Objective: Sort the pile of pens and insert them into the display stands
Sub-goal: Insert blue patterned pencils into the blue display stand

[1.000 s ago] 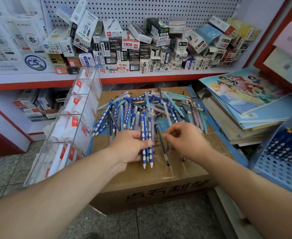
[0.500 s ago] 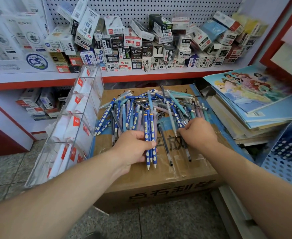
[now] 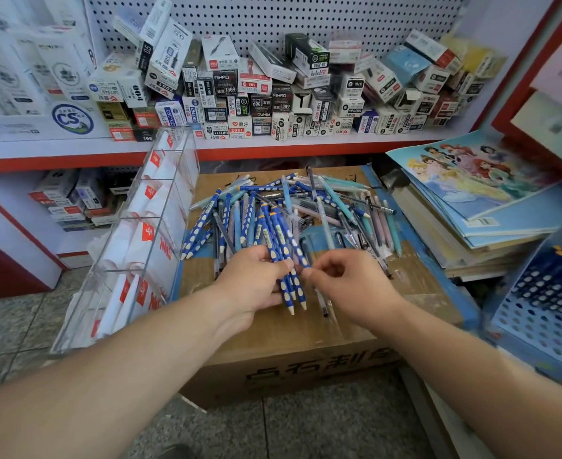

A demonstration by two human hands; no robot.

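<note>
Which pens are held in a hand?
The bunch of dark blue pens with pale oval dots, gripped in the left hand; all others lie loose on the cardboard box.

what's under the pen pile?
A brown cardboard box; its top shows around the pile of pens. The patch directly beneath the pile is covered, and the box's inside cannot be seen.
</note>
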